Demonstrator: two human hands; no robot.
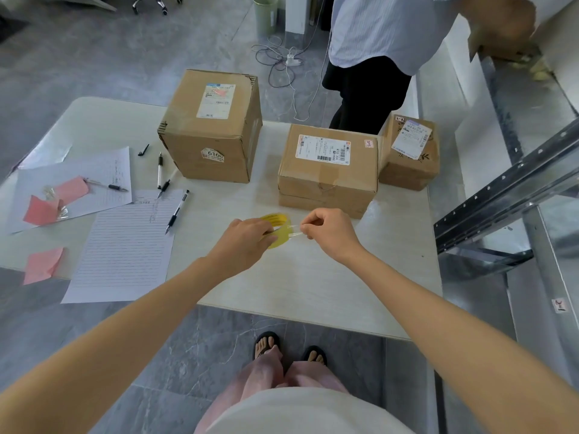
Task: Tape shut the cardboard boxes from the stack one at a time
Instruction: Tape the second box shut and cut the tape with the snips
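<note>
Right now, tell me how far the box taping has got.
Done: no fresh strip is clearly visible on any box. In hand: the left hand grips the yellow tape roll while the right hand pinches its free end. Left, apparently: tape the middle box, large box and small box.

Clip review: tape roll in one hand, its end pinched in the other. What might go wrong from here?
1. The right hand pinches only a short clear tape end; it may slip back or stick to itself.
2. The left hand holds the tape roll apart from the middle box, so the strip may twist before reaching it.
</note>
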